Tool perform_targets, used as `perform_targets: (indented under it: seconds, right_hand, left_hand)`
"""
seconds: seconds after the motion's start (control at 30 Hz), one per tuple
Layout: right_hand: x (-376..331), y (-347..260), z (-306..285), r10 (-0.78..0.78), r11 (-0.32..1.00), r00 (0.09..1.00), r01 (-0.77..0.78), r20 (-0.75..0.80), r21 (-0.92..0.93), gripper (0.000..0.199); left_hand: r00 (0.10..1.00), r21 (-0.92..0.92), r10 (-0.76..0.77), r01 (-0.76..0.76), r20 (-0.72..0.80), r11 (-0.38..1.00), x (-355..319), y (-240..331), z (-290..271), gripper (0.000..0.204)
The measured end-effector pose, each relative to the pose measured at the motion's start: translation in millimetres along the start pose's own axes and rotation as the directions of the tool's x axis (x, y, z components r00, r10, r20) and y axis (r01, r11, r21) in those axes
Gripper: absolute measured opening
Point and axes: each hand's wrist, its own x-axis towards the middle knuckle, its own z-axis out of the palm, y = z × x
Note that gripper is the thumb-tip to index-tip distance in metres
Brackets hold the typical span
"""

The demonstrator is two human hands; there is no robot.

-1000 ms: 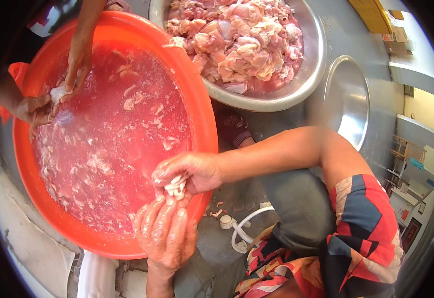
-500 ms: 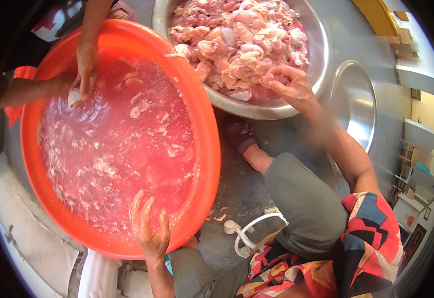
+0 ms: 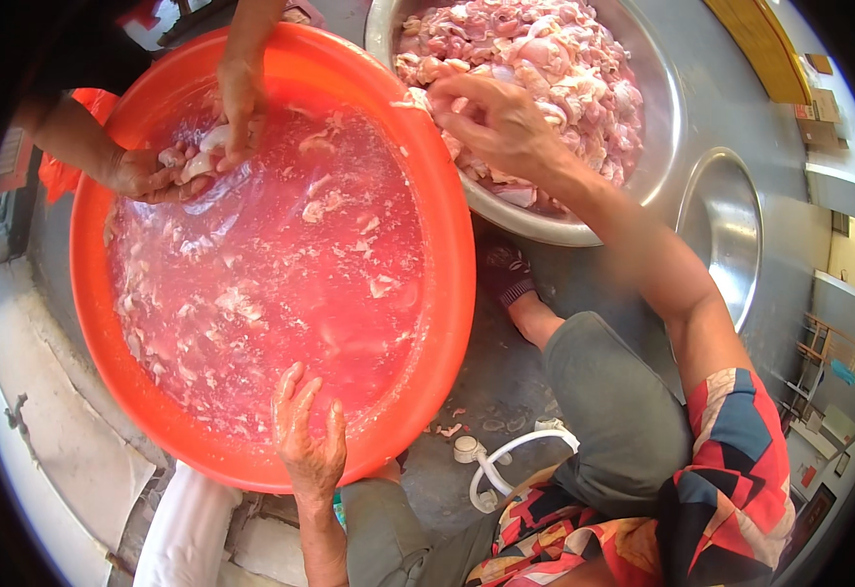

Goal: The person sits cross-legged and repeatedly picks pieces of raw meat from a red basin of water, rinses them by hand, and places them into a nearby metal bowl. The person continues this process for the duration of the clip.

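Observation:
A large orange-red tub (image 3: 455,323) holds pinkish water with bits of pale meat and fat (image 3: 240,301) in it. At its near rim my left hand (image 3: 312,440) is open, fingers spread and wet, with nothing in it. My right hand (image 3: 501,122) reaches over the left side of a wide metal basin (image 3: 667,117) heaped with raw chicken pieces (image 3: 564,64). Its fingers are curved and apart, and no piece shows between them. Beside its fingertips, a pale scrap of meat (image 3: 414,100) hangs on the tub's rim.
Across the tub, another person's two hands (image 3: 242,108) hold pale meat pieces (image 3: 207,157) just over the water. An upright-leaning metal bowl (image 3: 721,230) is right of the basin. A white hose-like loop (image 3: 491,479) lies on the floor near my knee.
My right hand has moved left from the basin's right side toward the tub's rim. The other person's hands have lifted meat from the water. The view has shifted slightly; my left hand stays by the rim.

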Motion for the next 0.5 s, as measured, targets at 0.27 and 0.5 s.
perform_targets:
  seconds: [0.27,0.5]
  right_hand:
    - [30,9,13,0.12,0.986,0.985,-0.133,0.128,0.103,0.012]
    - [17,25,-8,-0.171,0.772,0.985,0.15,0.026,-0.618,0.021]
  left_hand:
    - [1.0,0.01,0.001,-0.001,-0.018,1.0,-4,-15,-3,0.033]
    - [0.999,0.063,-0.03,0.031,-0.021,0.997,-10,-19,-2,0.034]
